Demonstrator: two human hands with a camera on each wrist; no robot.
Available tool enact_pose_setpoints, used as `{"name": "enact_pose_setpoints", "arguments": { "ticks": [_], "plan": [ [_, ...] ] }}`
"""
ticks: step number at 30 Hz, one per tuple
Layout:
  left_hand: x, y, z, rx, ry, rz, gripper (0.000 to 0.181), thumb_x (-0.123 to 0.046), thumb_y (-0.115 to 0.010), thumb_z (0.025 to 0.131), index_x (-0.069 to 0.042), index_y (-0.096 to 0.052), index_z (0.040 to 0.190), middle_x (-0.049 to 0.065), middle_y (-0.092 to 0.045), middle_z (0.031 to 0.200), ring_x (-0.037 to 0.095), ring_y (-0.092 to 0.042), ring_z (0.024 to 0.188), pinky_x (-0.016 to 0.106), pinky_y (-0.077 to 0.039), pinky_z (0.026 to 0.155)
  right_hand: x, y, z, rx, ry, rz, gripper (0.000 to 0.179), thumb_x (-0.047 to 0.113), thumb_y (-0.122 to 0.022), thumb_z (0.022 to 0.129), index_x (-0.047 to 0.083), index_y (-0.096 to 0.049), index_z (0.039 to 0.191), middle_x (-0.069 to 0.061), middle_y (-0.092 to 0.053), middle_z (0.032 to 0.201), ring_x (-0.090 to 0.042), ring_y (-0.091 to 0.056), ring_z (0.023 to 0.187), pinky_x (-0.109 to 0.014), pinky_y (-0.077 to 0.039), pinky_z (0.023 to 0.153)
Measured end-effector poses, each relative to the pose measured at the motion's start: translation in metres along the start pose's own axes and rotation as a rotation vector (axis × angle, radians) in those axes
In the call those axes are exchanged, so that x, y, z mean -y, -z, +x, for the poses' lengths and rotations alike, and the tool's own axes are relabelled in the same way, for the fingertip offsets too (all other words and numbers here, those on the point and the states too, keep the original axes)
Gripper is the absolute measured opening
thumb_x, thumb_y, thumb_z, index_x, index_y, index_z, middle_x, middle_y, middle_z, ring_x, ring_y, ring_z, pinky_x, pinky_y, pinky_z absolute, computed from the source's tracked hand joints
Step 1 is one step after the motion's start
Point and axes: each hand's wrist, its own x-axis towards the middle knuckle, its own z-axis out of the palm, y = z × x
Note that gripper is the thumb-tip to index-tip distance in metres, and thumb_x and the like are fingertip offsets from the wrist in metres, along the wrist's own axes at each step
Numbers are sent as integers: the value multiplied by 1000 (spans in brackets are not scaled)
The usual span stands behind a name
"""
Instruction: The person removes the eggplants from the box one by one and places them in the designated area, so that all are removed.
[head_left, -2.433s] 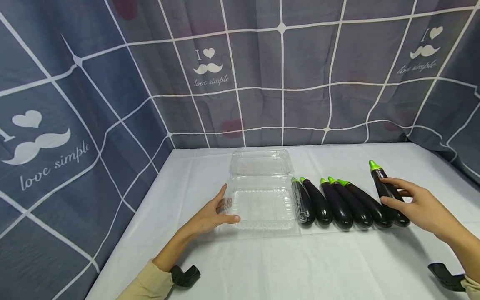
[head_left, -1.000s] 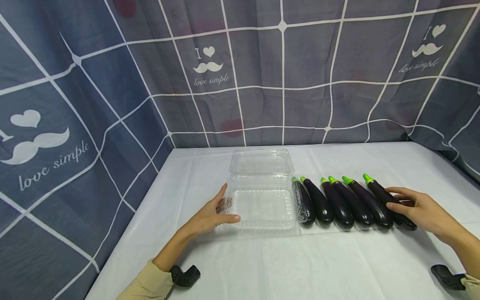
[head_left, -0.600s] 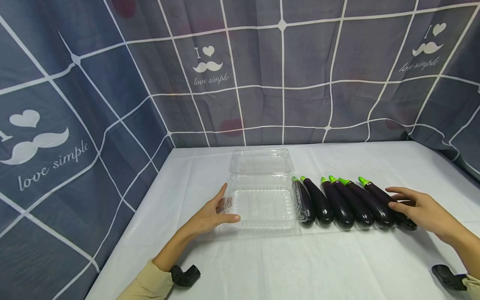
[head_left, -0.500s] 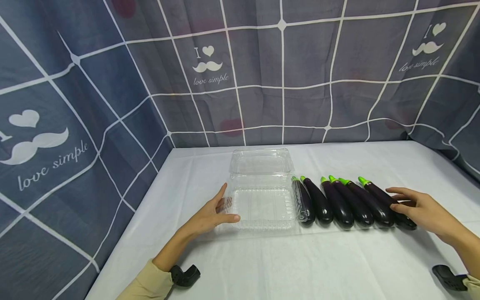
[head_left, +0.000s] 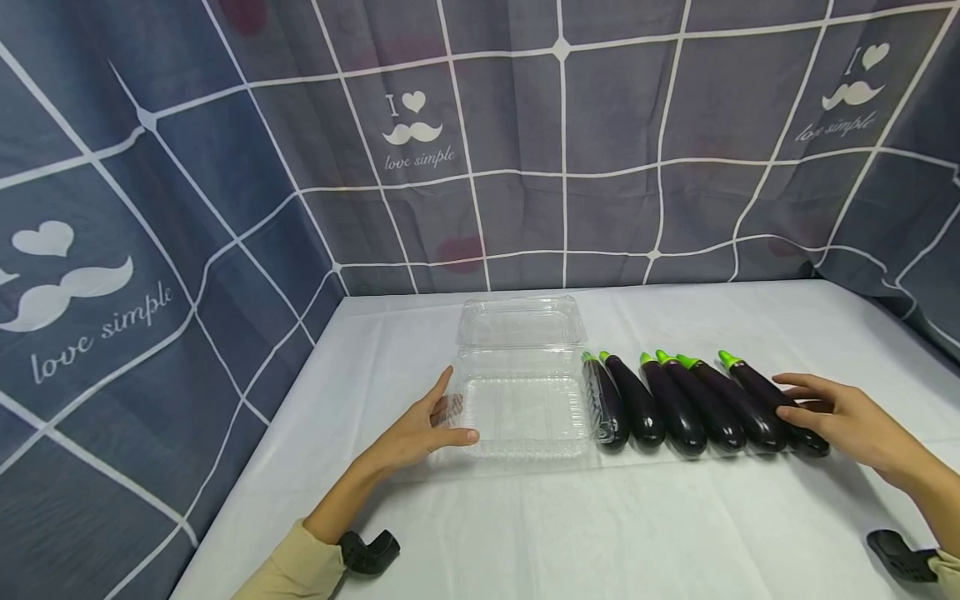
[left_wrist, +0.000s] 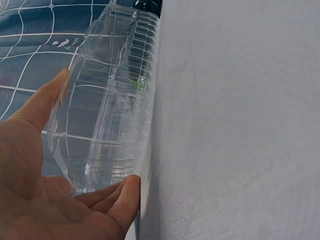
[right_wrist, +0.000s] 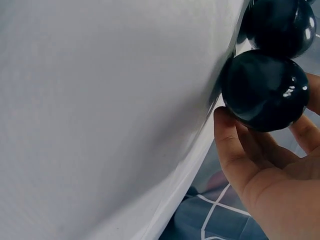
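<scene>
A clear plastic clamshell container [head_left: 525,408] lies unfolded on the white table, its lid [head_left: 521,321] laid back toward the curtain. My left hand [head_left: 416,429] holds its left end, thumb over the near corner; the left wrist view has the fingers low beside the table. Right of the container runs a row of several dark eggplants [head_left: 675,408] with green stem ends pointing away. The leftmost eggplant [head_left: 606,404] overlaps the container's edge. Around the lower half of the rightmost eggplant [head_left: 757,383], my right hand [head_left: 843,417] has its thumb and fingers; its round end [right_wrist: 265,90] shows in the right wrist view.
A dark checked curtain [head_left: 510,208] hangs behind the white-covered table [head_left: 525,533] and along its left side. Black wrist devices [head_left: 370,552] sit below both forearms, close over the cloth.
My right hand has lowered the rightmost eggplant, and its stem end has come left toward the row. Since about half a second ago it has hardly moved. The left hand and container stay in place.
</scene>
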Motion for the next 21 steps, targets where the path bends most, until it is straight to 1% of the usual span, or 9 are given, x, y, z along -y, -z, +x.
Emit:
{"name": "enact_pose_setpoints", "arguments": {
  "ticks": [3,5,8,10,12,15,17,19,21],
  "plan": [
    [0,0,0,-2,0,0,116,-44,-83,78,-33,0,159,14,-9,163,31,-16,148,52,-23,114,2,0,0,-19,5,-7,62,25,-65,97,-9,-40,143,-37,-54,124,19,-43,87,-15,-44,64],
    [0,0,0,-3,1,-1,116,-44,-83,78,-33,-1,159,15,-10,162,31,-16,147,52,-24,114,4,0,0,-23,8,-11,63,23,-65,97,-10,-38,144,-38,-53,124,7,-53,91,-16,-44,64],
    [0,-1,0,-3,1,-6,116,-43,-83,78,-33,-1,159,17,-10,162,32,-17,147,52,-24,113,6,0,-1,-25,3,-17,63,21,-66,97,-10,-37,144,-39,-53,123,-1,-56,92,-16,-44,63],
    [0,-1,-1,-3,0,-7,116,-43,-83,78,-32,-1,159,18,-11,162,33,-17,147,52,-25,113,8,0,-2,-14,-3,-20,63,20,-64,98,-11,-36,145,-41,-52,123,-18,-62,97,-16,-44,63],
    [0,-1,-1,-3,-1,-10,116,-43,-83,78,-32,-1,160,18,-11,162,33,-18,147,52,-25,113,8,0,-2,-10,-10,-23,62,20,-63,98,-11,-35,145,-41,-51,124,-25,-63,99,-17,-44,63],
    [0,-1,-1,-9,-2,-4,116,-43,-83,77,-31,-2,160,18,-12,162,32,-18,147,52,-24,113,8,0,-3,5,-14,-17,62,20,-61,100,-12,-34,145,-42,-49,126,-50,-57,106,-18,-44,64],
    [0,-1,-1,-12,1,-2,116,-43,-83,77,-31,-2,160,18,-12,161,33,-18,147,53,-25,113,7,1,-2,-3,-15,-19,62,21,-62,99,-11,-35,145,-41,-50,126,-38,-63,102,-19,-45,64],
    [1,-1,-1,-17,4,2,116,-44,-83,77,-32,-2,160,18,-13,161,33,-19,147,53,-25,113,6,0,-2,-8,-15,-18,62,22,-62,99,-11,-35,145,-41,-50,126,-36,-64,101,-23,-47,65],
    [1,-1,-1,-18,4,-4,116,-43,-84,77,-32,-2,160,18,-13,161,34,-20,146,53,-25,113,6,0,-1,-19,-20,-23,62,23,-62,99,-10,-36,144,-40,-51,126,-34,-63,101,-23,-47,65]
  ]
}}
